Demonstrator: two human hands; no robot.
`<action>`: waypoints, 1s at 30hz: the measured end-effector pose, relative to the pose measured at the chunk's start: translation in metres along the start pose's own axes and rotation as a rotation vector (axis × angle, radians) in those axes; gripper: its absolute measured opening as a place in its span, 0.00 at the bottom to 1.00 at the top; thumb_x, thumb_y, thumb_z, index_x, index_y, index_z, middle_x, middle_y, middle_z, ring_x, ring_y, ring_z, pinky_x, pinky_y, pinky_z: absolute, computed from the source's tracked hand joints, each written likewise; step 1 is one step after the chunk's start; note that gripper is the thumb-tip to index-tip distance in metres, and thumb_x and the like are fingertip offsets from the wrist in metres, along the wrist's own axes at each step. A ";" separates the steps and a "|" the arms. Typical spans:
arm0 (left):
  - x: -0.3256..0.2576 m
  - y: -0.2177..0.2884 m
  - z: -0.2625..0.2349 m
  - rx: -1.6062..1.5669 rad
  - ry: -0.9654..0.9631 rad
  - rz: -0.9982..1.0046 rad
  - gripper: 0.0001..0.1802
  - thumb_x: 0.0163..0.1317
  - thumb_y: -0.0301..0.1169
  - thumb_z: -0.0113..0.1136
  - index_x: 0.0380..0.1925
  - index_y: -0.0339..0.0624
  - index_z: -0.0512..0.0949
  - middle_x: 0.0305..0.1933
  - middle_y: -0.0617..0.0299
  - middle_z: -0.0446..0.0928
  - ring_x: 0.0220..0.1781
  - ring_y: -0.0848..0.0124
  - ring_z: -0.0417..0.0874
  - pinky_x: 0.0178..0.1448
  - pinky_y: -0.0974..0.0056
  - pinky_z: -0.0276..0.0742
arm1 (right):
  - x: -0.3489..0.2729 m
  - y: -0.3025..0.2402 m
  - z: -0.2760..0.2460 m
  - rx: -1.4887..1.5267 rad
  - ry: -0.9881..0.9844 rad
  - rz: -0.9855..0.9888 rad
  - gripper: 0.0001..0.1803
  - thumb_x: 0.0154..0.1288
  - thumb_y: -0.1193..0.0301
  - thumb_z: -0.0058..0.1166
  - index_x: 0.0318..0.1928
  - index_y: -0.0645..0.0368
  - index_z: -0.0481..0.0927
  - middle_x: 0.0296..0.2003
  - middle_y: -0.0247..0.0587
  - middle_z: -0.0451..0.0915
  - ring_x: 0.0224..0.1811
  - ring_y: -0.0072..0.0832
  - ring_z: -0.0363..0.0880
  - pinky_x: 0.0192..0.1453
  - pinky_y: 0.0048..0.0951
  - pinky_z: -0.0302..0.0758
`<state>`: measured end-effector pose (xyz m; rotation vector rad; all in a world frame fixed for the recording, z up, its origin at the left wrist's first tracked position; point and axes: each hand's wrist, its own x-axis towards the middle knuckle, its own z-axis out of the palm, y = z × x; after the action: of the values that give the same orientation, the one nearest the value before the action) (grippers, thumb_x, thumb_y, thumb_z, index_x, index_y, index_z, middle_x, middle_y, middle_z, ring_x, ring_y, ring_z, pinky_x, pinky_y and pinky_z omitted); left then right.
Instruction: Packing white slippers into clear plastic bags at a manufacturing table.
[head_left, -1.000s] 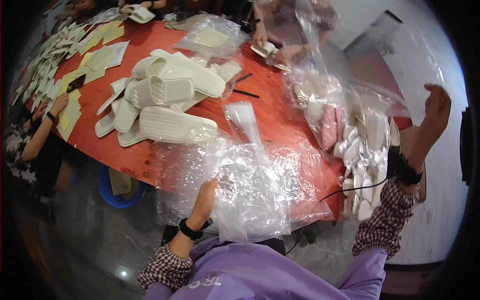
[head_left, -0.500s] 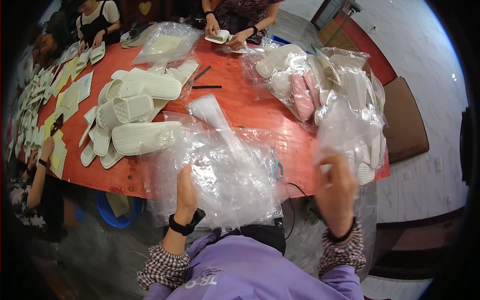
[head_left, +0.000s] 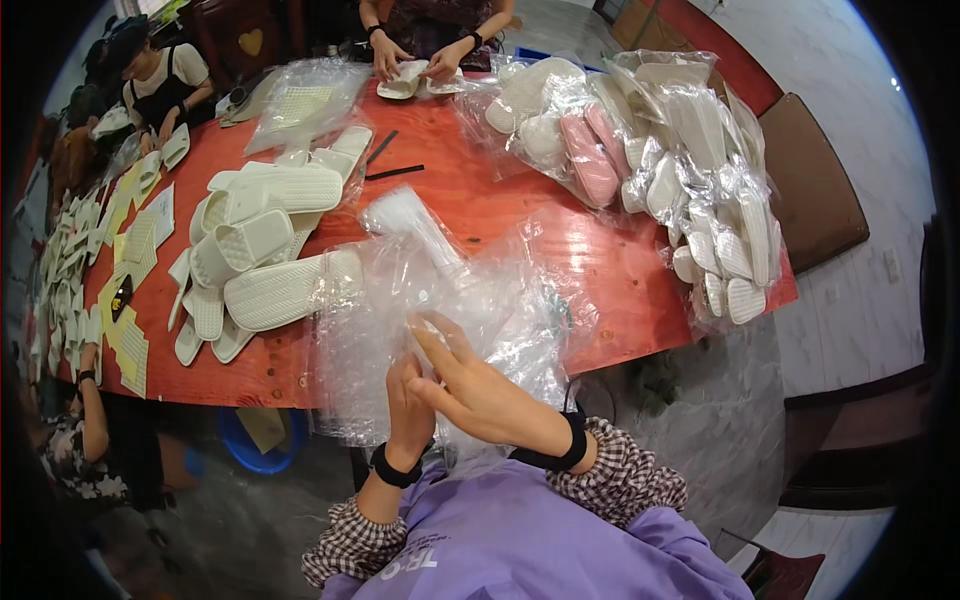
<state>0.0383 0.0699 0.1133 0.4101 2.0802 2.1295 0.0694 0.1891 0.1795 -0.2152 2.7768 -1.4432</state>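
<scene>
Close together over a stack of clear plastic bags (head_left: 345,385) at the table's near edge are my two hands. My right hand (head_left: 480,390) has its fingers stretched forward over the plastic, its thumb close to the left hand. Upright beside it stands my left hand (head_left: 406,415), its fingers partly hidden behind the right one. A folded bundle of clear plastic (head_left: 405,218) lies just beyond. To the left is a heap of cream slippers (head_left: 290,288). At the right lies a pile of bagged slippers (head_left: 700,135), with a pink pair (head_left: 588,165) among them.
Across the red table (head_left: 440,195), a co-worker's hands (head_left: 415,65) handle cream slippers. Another person (head_left: 165,85) works at the far left. Yellow sheets (head_left: 135,250) and more slippers line the left edge. A blue basin (head_left: 262,455) sits on the floor, and a brown board (head_left: 815,190) stands right.
My right hand has come from the bagged pile at the right to beside my left hand. The clear bag at that hand is no longer with it. The whole view has shifted slightly.
</scene>
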 end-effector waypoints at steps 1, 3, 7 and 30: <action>-0.003 -0.005 -0.002 0.005 -0.003 -0.002 0.19 0.72 0.40 0.40 0.36 0.32 0.72 0.28 0.60 0.72 0.30 0.71 0.71 0.35 0.62 0.69 | 0.000 0.001 -0.002 0.154 -0.091 0.044 0.35 0.75 0.61 0.43 0.73 0.64 0.47 0.69 0.62 0.51 0.61 0.56 0.70 0.58 0.40 0.75; -0.010 -0.019 -0.006 -0.247 -0.018 -0.195 0.21 0.71 0.42 0.41 0.39 0.33 0.74 0.31 0.59 0.75 0.31 0.73 0.73 0.33 0.65 0.69 | -0.001 0.000 -0.012 0.392 -0.145 0.162 0.36 0.75 0.61 0.41 0.73 0.64 0.45 0.71 0.61 0.48 0.67 0.54 0.63 0.64 0.41 0.70; -0.010 -0.018 -0.010 -0.056 -0.274 0.021 0.22 0.71 0.44 0.42 0.43 0.34 0.75 0.33 0.60 0.77 0.33 0.76 0.75 0.32 0.67 0.70 | -0.006 0.016 -0.014 0.205 -0.129 0.048 0.37 0.77 0.58 0.36 0.75 0.62 0.39 0.75 0.57 0.38 0.77 0.52 0.40 0.76 0.46 0.51; 0.005 -0.026 -0.051 -0.358 0.107 -0.464 0.31 0.64 0.37 0.45 0.67 0.39 0.64 0.47 0.57 0.76 0.40 0.70 0.78 0.44 0.64 0.76 | -0.201 0.293 -0.246 -0.979 0.866 0.944 0.59 0.43 0.59 0.75 0.74 0.36 0.51 0.75 0.53 0.35 0.76 0.61 0.31 0.66 0.77 0.43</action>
<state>0.0167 0.0237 0.0876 -0.2139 1.5817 2.1896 0.2166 0.5805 0.0711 1.7909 3.0002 0.1558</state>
